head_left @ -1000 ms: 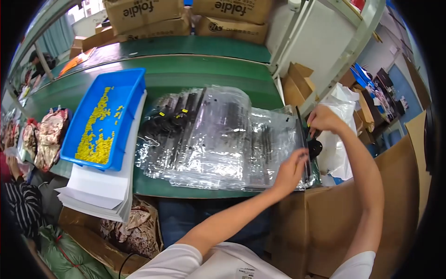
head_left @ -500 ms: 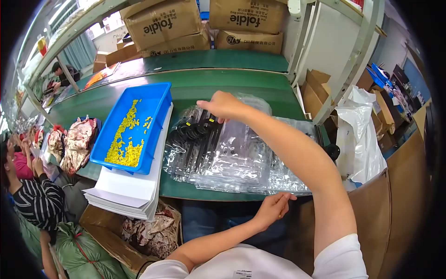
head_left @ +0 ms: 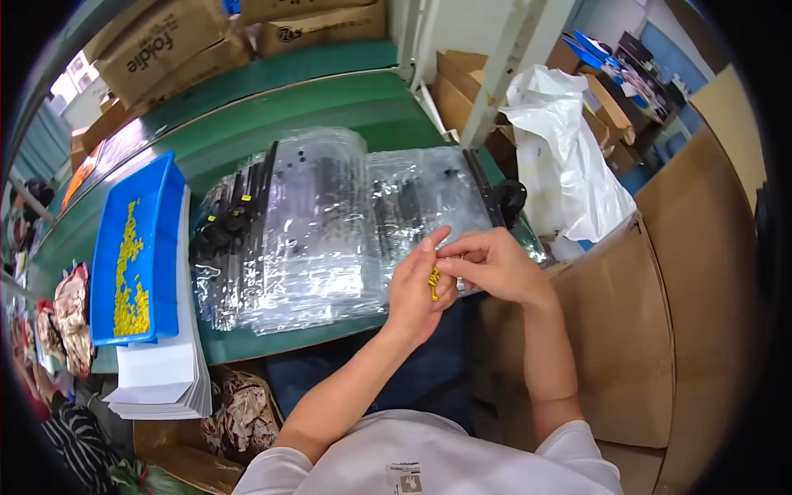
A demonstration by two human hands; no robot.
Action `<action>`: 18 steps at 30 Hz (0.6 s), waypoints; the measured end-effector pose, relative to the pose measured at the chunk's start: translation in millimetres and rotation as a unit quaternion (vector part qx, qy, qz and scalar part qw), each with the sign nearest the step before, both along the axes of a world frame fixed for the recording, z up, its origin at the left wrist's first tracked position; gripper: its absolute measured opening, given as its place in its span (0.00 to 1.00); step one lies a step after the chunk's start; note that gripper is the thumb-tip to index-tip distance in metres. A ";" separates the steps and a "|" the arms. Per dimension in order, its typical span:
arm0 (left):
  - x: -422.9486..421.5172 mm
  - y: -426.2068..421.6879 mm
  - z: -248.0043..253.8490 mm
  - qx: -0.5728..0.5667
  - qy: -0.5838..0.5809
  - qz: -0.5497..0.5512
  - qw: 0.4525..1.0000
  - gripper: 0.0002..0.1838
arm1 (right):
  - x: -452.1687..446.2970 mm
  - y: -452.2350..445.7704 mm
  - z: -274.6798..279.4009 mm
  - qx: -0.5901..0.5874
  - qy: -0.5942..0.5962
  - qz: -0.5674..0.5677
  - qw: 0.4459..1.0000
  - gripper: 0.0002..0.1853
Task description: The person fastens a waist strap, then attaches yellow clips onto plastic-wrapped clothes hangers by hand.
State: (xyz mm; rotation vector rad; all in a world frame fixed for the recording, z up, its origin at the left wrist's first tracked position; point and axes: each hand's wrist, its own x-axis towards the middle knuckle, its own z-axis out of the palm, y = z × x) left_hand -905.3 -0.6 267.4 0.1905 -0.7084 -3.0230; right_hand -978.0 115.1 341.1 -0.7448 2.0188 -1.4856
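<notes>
Several small yellow pieces lie in my left hand, its fingers curled around them. My right hand meets it at the fingertips, thumb and forefinger pinched; whatever is between them is too small to make out. Both hands are above the front edge of the clear plastic bags, which lie in overlapping stacks on the green table. Black coiled parts with small yellow tags rest on the left stack. Another black round part sits at the right end of the bags.
A blue tray of yellow pieces stands on white sheets at the left. Cardboard boxes line the back. White plastic and a large carton are at the right. A person's striped sleeve shows lower left.
My right hand has come back from the black coiled parts to my left hand. My left hand has risen from the table's front edge, and yellow pieces now show in it. The view has shifted.
</notes>
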 end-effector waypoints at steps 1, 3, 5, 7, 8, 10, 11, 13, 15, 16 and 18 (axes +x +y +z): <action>-2.9 3.2 -0.7 -0.021 -0.004 0.003 1.000 0.21 | -0.1 6.1 -11.6 -0.011 0.012 -0.007 1.000 0.05; -10.0 7.9 -1.1 -0.064 -0.010 0.016 0.998 0.22 | -3.5 13.6 -24.8 -0.034 0.040 -0.015 0.999 0.05; -15.6 11.2 -1.8 -0.086 -0.017 0.015 0.996 0.23 | -5.8 18.1 -26.2 -0.021 0.063 -0.016 0.998 0.05; -19.6 13.7 -3.1 -0.126 -0.031 0.015 0.991 0.23 | -7.1 21.5 -27.5 0.007 0.110 -0.015 0.994 0.05; -21.8 15.8 -3.7 -0.144 -0.036 0.015 0.989 0.24 | -8.0 23.8 -27.6 0.024 0.135 -0.014 0.991 0.05; -27.9 19.1 -9.3 -0.145 -0.040 0.005 0.989 0.24 | -9.1 26.6 -30.5 0.032 0.174 -0.017 0.984 0.06; -32.0 19.6 -13.6 -0.149 -0.045 -0.002 0.988 0.24 | -10.3 26.6 -33.0 0.039 0.213 -0.017 0.976 0.06; -39.9 22.2 -21.6 -0.158 -0.056 -0.016 0.986 0.24 | -12.5 29.1 -38.5 0.052 0.287 -0.015 0.956 0.07; -49.5 26.0 -23.8 -0.142 -0.045 -0.033 0.988 0.23 | -15.4 34.7 -41.3 0.048 0.310 -0.037 0.949 0.08; -53.5 27.6 -24.9 -0.127 -0.039 -0.046 0.990 0.22 | -16.6 37.3 -43.0 0.042 0.328 -0.055 0.942 0.08; -60.0 31.4 -29.4 -0.093 -0.033 -0.072 0.992 0.21 | -19.8 43.0 -46.1 0.032 0.359 -0.087 0.929 0.09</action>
